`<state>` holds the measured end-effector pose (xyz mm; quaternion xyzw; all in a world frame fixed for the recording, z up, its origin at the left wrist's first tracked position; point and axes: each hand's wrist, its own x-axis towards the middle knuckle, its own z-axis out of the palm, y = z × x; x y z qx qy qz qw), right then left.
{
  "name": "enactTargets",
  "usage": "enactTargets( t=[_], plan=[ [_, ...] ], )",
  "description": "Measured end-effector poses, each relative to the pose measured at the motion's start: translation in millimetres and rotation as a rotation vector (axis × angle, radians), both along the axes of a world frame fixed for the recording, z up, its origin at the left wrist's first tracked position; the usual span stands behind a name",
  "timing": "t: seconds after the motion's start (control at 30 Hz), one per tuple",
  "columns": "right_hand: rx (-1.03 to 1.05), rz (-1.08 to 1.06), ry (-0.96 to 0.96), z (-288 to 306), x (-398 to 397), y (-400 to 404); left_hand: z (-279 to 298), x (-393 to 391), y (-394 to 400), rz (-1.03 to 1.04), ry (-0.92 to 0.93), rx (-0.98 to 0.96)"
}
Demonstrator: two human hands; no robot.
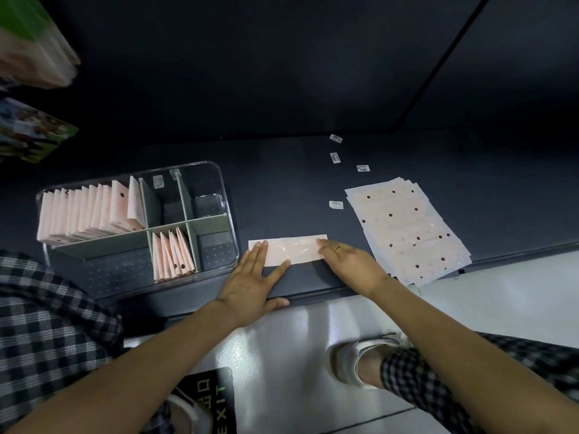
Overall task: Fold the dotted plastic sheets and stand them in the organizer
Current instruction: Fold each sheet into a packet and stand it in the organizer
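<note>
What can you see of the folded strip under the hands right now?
The long, narrow pale-pink plastic strip lies flat on the dark grey shelf, between the clear organizer and the unfolded stack. It looks glossy, slightly wrinkled, no dots showing. Left hand presses its left end with straight fingers; right hand presses its right end.

On the bench [282, 189], a folded strip [291, 250] lies between the organizer [225, 195] at left and stacked sheets [407, 230] at right.
</note>
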<state>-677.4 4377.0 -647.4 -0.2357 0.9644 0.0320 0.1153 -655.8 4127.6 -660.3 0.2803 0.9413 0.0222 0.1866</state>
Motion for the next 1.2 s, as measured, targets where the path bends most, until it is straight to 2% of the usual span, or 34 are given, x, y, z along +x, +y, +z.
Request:
enactTargets(
  t=[0.1, 0.3, 0.43, 0.5, 0.6, 0.7, 0.83, 1.0, 1.13, 1.2],
  plan=[
    [0.081, 0.120, 0.053, 10, -6, -7, 5, -2, 3, 0.013, -0.002, -0.006],
    [-0.207, 0.232, 0.357, 19, 18, -22, 17, -3, 12, 0.058, 0.092, 0.040],
    [-0.401, 0.147, 0.410, 10, 52, -43, 28, 0, 18, 0.036, 0.141, 0.146],
    [-0.506, 0.064, 0.399, 8, 62, -54, 31, 1, 20, 0.024, 0.241, 0.244],
    [-0.583, -0.020, 0.201, 6, 69, -53, 33, 2, 23, 0.071, 0.315, 0.305],
    [-0.501, -0.119, -0.040, 4, 66, -37, 29, 2, 22, 0.102, 0.334, 0.363],
    [-0.620, -0.354, -0.035, 3, 56, -34, 24, 1, 22, 0.138, 0.319, 0.410],
    [-0.838, -0.761, -0.209, 10, 32, -45, 9, 0, 25, 0.444, 0.111, 0.466],
    [-0.721, -0.885, -0.296, 14, 12, -50, 8, 0, 33, 0.631, 0.044, 0.520],
    [-0.652, -0.909, -0.341, 13, 4, -50, 10, 3, 35, 0.635, 0.071, 0.533]
  ],
)
